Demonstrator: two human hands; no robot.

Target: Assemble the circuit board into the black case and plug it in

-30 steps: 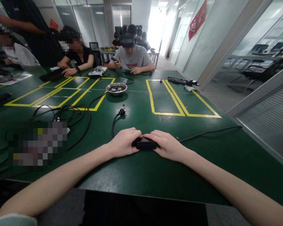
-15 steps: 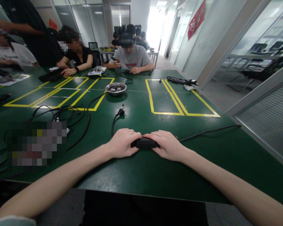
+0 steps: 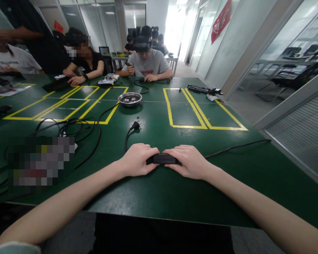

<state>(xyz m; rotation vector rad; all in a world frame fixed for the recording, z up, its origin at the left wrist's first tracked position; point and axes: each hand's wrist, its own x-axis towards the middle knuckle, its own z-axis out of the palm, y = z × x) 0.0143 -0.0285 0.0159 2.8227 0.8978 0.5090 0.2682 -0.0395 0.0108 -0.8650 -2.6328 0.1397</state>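
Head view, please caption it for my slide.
Bare left hand and right hand hold a black rectangular box at a glossy green table.

Black block: plastic by look, smooth, mostly matt. Green counter: smooth, semi-gloss, with blurred light reflections. Bowl: polished metal, bright rim. Plug: plastic body, bare metal pins. Grey shirt: matt cloth. Yellow tape: smooth.

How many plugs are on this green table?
1 clear plug, just beyond the left hand. More may be hidden among the tangled cables or too small to tell farther off.
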